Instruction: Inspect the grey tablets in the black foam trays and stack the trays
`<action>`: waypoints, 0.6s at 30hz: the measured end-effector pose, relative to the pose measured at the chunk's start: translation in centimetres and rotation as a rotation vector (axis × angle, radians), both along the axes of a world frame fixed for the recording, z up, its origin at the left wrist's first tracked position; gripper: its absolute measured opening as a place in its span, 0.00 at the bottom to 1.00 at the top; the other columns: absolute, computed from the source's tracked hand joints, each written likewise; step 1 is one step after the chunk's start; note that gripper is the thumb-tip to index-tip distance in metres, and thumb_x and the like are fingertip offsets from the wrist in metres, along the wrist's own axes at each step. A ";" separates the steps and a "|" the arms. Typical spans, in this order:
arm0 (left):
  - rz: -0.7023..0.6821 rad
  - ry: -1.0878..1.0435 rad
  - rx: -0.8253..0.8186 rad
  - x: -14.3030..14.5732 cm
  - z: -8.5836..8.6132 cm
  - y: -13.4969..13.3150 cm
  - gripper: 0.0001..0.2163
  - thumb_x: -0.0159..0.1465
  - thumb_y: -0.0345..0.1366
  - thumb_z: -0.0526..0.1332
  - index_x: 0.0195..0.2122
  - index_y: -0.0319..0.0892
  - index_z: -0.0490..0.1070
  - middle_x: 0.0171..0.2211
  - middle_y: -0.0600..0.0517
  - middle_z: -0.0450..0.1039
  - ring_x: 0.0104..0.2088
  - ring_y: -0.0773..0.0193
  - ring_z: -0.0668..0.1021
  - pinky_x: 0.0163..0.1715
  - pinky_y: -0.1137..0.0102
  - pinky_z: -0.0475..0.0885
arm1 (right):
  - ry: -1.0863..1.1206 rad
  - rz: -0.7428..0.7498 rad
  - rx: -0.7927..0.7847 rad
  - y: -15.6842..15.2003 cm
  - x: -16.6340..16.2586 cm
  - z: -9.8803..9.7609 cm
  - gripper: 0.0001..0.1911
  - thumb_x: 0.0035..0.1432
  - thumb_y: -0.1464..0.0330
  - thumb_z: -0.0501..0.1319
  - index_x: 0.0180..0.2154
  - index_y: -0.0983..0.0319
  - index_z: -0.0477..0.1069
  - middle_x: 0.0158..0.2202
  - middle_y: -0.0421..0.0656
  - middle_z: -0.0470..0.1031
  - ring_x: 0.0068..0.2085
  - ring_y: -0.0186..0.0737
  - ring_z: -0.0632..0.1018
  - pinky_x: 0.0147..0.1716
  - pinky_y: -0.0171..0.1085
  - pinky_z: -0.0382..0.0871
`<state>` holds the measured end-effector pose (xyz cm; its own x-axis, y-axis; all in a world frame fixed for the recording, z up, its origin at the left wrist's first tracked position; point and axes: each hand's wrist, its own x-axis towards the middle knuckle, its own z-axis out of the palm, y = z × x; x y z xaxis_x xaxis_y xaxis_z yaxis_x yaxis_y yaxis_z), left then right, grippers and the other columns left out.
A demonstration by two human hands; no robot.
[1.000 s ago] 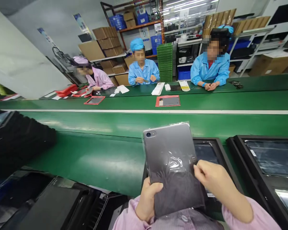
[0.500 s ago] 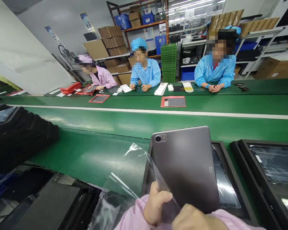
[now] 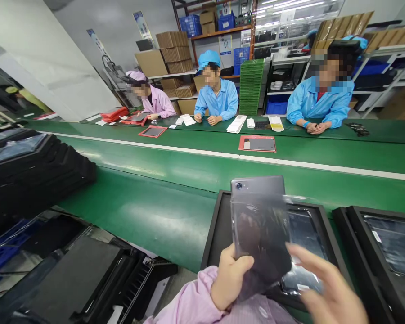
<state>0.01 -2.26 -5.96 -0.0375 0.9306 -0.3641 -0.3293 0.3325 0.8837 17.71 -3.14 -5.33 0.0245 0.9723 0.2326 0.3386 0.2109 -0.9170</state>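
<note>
A dark grey tablet [image 3: 261, 183] is held upright in front of me, its camera corner at the top left. Clear plastic film, seemingly a bag [image 3: 261, 229], covers its lower part, while the top strip is bare. My left hand [image 3: 231, 274] grips the lower left edge, thumb across the film. At the tablet's lower right, my right hand [image 3: 334, 283] is blurred, fingers apart; whether a fingertip touches the film I cannot tell. Behind the tablet lies a black foam tray [image 3: 218, 220] with a film-covered screen [image 3: 305, 229] in it.
More black trays [image 3: 349, 252] with film-covered panels stand at right. A tall stack of black trays [image 3: 37, 180] is at left, above a wire rack [image 3: 138, 288]. Across the green belt [image 3: 148, 207], several co-workers sit; a tablet on a red sheet [image 3: 259, 144] lies near them.
The plastic bag, loose at the tablet's left before, now covers its lower part. My right hand has moved right, away from the bottom edge. The view has shifted slightly left.
</note>
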 end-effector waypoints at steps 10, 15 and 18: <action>-0.617 1.069 0.287 -1.6 -4.7 -0.3 0.29 0.60 0.36 0.53 0.64 0.35 0.52 0.66 0.42 0.42 0.67 0.49 0.42 0.62 0.43 0.36 | 0.195 0.064 -0.351 7.3 -5.6 -6.6 0.24 0.54 0.62 0.48 0.50 0.65 0.64 0.45 0.51 0.74 0.46 0.47 0.76 0.45 0.44 0.71; -0.803 1.336 0.068 -2.9 -7.8 -0.3 0.28 0.60 0.36 0.55 0.63 0.39 0.55 0.65 0.41 0.44 0.66 0.45 0.48 0.59 0.38 0.42 | -0.241 0.174 -0.393 7.4 -7.3 -10.4 0.19 0.51 0.73 0.51 0.45 0.66 0.71 0.47 0.56 0.73 0.49 0.55 0.73 0.49 0.54 0.67; -0.820 1.350 0.101 -3.9 -8.9 -0.6 0.27 0.58 0.34 0.56 0.61 0.41 0.60 0.64 0.41 0.49 0.65 0.44 0.51 0.60 0.38 0.44 | -0.415 0.151 -0.140 6.5 -5.1 -10.3 0.18 0.55 0.73 0.52 0.46 0.62 0.73 0.58 0.54 0.63 0.59 0.56 0.64 0.56 0.57 0.58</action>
<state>-3.93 -2.87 -14.85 0.2350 0.8776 -0.4177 0.9173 -0.0582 0.3939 12.62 3.32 -15.66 -0.1874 0.9805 0.0595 0.6577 0.1702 -0.7338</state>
